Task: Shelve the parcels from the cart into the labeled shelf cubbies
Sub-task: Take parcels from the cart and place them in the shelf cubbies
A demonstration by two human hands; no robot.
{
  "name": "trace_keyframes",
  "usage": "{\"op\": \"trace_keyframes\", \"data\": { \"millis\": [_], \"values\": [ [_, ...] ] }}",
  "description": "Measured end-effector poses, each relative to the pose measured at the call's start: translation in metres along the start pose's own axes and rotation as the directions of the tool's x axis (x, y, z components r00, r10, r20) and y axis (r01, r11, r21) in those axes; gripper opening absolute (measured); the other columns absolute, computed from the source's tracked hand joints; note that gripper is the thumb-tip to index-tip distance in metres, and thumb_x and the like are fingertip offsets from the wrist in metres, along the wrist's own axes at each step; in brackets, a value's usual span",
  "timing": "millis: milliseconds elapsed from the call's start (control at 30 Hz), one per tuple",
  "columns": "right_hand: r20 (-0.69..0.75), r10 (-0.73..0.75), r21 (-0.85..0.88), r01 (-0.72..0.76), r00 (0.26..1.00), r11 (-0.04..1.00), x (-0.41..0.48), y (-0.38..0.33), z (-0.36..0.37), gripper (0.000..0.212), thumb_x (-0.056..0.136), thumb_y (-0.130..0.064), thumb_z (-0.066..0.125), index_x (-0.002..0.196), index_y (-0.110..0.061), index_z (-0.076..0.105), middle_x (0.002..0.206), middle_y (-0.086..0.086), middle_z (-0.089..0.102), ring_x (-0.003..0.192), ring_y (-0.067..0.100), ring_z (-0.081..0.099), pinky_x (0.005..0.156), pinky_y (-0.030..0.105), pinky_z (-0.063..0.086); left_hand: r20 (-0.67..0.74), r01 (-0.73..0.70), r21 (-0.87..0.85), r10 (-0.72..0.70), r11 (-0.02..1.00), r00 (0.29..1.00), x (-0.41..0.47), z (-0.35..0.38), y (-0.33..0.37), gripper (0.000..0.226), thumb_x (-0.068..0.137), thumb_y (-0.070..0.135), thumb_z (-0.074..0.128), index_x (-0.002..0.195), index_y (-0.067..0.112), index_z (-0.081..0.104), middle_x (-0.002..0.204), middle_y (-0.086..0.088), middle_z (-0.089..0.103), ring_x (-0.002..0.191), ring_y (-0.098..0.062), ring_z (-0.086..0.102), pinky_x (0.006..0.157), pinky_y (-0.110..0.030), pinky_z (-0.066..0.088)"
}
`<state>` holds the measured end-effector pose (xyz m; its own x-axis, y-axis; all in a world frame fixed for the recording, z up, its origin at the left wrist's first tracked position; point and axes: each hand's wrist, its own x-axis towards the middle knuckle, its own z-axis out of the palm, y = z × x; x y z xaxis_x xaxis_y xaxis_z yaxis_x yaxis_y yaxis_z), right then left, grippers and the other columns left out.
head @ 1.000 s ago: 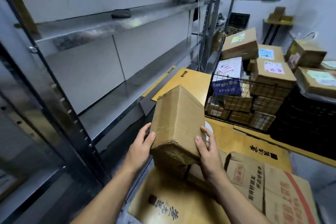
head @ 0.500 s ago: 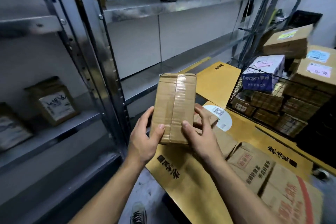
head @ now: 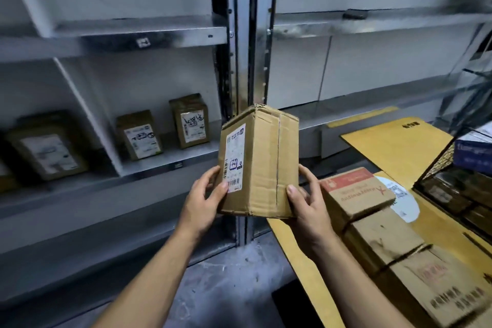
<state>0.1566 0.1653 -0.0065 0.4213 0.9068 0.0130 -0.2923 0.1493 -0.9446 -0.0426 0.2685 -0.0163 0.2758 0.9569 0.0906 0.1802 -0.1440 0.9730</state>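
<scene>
One parcel (head: 259, 162), a brown cardboard box taped along its seams, is held upright in the air between both hands, in front of the steel post (head: 245, 61) that parts two bays of the shelf (head: 170, 161). The left hand (head: 202, 202) grips its lower left side. The thumb lies flat on the white label (head: 234, 158) just beside the barcode, and the other fingers (head: 209, 176) curl round behind the box, mostly hidden. The right hand (head: 306, 208) grips the lower right corner, thumb pressed on the front face and fingers wrapped round the right edge. The box is thus pinched between thumbs in front and fingers behind, its bottom edge just above the palms. On the shelf to the left stand three other parcels with their labels facing out. Two of them (head: 189, 120) (head: 139, 134) are in the cubby next to the post, and a blurred one (head: 48, 152) is beyond a slanted divider. Just right of the right hand is a stack of boxes, the top one (head: 356, 192) printed in red, resting on flattened yellow cardboard (head: 394, 146). At the right edge is the wire cart (head: 439, 162) with a dark blue box (head: 472, 152) in it. Grey floor (head: 226, 274) shows below the forearms.
</scene>
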Motion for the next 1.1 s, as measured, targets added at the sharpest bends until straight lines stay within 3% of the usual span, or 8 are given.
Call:
{"op": "trace_keyframes", "data": {
  "millis": [167,300,467,567,667,800,967,1100],
  "values": [
    [0.116,0.042,-0.003,-0.042,0.992,0.999,-0.014,0.024,0.053,0.047,0.091,-0.029,0.067,0.132,-0.046,0.052,0.121,0.01,0.066,0.101,0.023,0.064,0.07,0.039,0.056,-0.101,-0.018,-0.032,0.014,0.999,0.995,-0.031,-0.063,-0.01,0.035,0.08,0.048,0.059,0.112,0.062,0.055,0.121,0.024,0.06,0.115,-0.001,0.056,0.09,-0.022,0.045],
    [0.187,-0.016,-0.164,0.048,0.982,0.985,-0.038,0.044,0.096,0.04,0.1,-0.021,0.056,0.126,-0.051,0.059,0.132,-0.001,0.06,0.117,0.017,0.06,0.097,0.046,0.054,-0.174,-0.068,0.039,0.074,0.997,0.982,-0.068,-0.119,-0.01,0.047,0.076,0.054,0.063,0.122,0.056,0.051,0.128,0.014,0.057,0.116,-0.003,0.055,0.097,-0.032,0.047],
    [0.254,-0.136,-0.558,0.26,0.958,0.788,-0.074,0.052,0.157,0.043,0.099,-0.023,0.058,0.126,-0.055,0.049,0.127,-0.004,0.049,0.115,-0.009,0.047,0.086,-0.003,0.033,-0.279,-0.122,0.264,0.197,0.957,0.94,-0.123,-0.19,-0.009,0.049,0.077,0.044,0.067,0.119,0.058,0.046,0.123,0.018,0.05,0.114,0.004,0.05,0.094,-0.011,0.038],
    [0.29,-0.095,-0.515,0.239,0.952,0.823,-0.099,0.062,0.198,0.038,0.1,-0.032,0.054,0.137,-0.042,0.053,0.125,-0.01,0.058,0.115,-0.014,0.05,0.097,0.012,0.04,-0.328,-0.112,0.353,0.234,0.929,0.915,-0.16,-0.229,-0.011,0.051,0.079,0.043,0.069,0.122,0.053,0.046,0.123,0.016,0.048,0.113,0.009,0.047,0.089,-0.002,0.034],
    [0.353,-0.008,-0.397,0.157,0.936,0.904,-0.131,0.075,0.24,0.042,0.099,-0.042,0.054,0.141,-0.041,0.051,0.131,-0.01,0.061,0.125,0.01,0.056,0.107,0.045,0.046,-0.374,-0.087,0.415,0.257,0.906,0.891,-0.193,-0.264,-0.013,0.055,0.082,0.039,0.07,0.133,0.035,0.05,0.127,0.01,0.045,0.11,0.009,0.046,0.09,-0.003,0.033],
    [0.457,0.041,-0.317,0.12,0.889,0.941,-0.177,0.089,0.296,0.047,0.086,-0.057,0.065,0.128,-0.065,0.045,0.122,-0.006,0.064,0.113,0.01,0.064,0.089,0.035,0.054,-0.443,-0.021,0.485,0.267,0.874,0.856,-0.236,-0.31,-0.017,0.058,0.084,0.042,0.066,0.138,0.031,0.047,0.133,0.006,0.04,0.113,-0.002,0.045,0.094,-0.019,0.038],
    [0.55,0.085,-0.298,0.1,0.831,0.949,-0.217,0.111,0.356,0.055,0.093,-0.034,0.067,0.136,-0.055,0.041,0.131,-0.004,0.061,0.118,0.002,0.059,0.102,0.042,0.051,-0.524,0.062,0.525,0.264,0.849,0.81,-0.285,-0.366,-0.023,0.058,0.086,0.033,0.071,0.139,0.032,0.048,0.136,0.004,0.038,0.12,-0.006,0.044,0.095,0.001,0.024],
    [0.602,0.139,-0.264,0.032,0.786,0.964,-0.24,0.122,0.397,0.06,0.088,-0.038,0.072,0.132,-0.062,0.038,0.129,-0.005,0.063,0.114,0.001,0.061,0.092,0.032,0.054,-0.564,0.096,0.55,0.284,0.83,0.775,-0.316,-0.398,-0.031,0.057,0.085,0.028,0.072,0.138,0.029,0.05,0.134,0.006,0.038,0.121,-0.003,0.04,0.097,0.001,0.021]
  ]
}}
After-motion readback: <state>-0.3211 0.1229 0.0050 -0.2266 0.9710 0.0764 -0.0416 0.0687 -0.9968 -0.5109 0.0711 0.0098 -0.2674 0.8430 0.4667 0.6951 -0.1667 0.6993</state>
